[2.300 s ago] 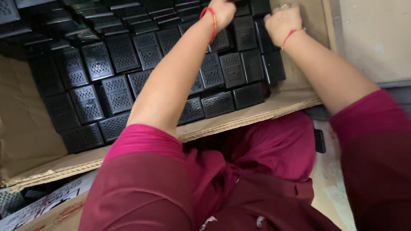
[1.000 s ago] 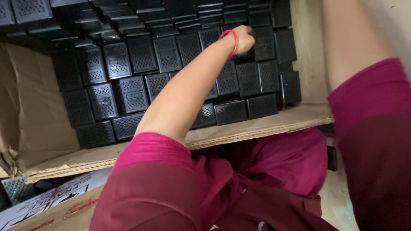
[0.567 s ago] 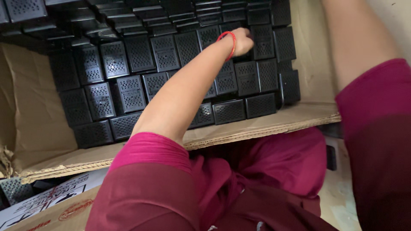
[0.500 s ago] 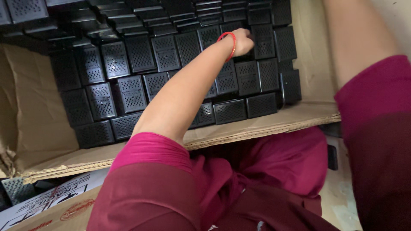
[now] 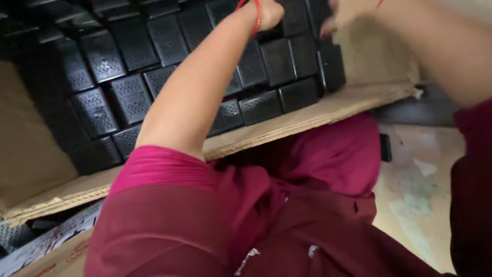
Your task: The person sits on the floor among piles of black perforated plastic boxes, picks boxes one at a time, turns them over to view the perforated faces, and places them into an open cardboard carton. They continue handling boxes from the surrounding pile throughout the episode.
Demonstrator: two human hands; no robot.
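While both arms reach into a cardboard box [image 5: 318, 110], the left hand [image 5: 266, 13] rests clenched among the black blocks [image 5: 261, 105]; whether it grips one cannot be told. The right hand [image 5: 343, 15], blurred, hovers by the box's right wall, its grip unclear. Some two dozen blocks show, packed in rows, rectangular, hard-looking, with perforated grid faces. Pale scuffed floor [image 5: 420, 174] lies at right.
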